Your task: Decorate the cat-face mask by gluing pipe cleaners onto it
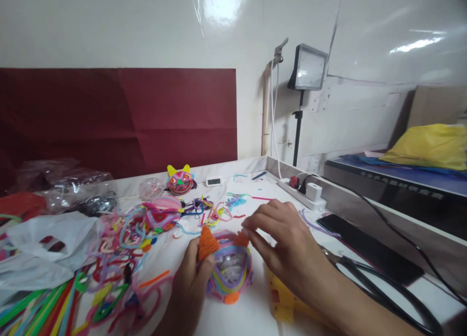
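Note:
A pipe-cleaner animal face (224,276) in purple, yellow and pink bands, with a clear plastic middle and an orange tab at its bottom edge, is between my hands over the white table. My left hand (190,280) grips its left side, the thumb against a ridged orange ear (207,242). The fingers of my right hand (286,241) pinch a smaller orange ear (241,239) at its upper right. Under my right forearm lies a yellow plastic object (279,302), mostly hidden. Black-handled scissors (365,276) are to the right of it.
Loose pipe cleaners (105,272) and a white plastic bag (51,251) cover the left. Behind are a finished-looking cat face (180,180) with yellow ears and a small digital clock (213,181). A power strip (304,194), black phone (368,248) and cable (386,225) lie right.

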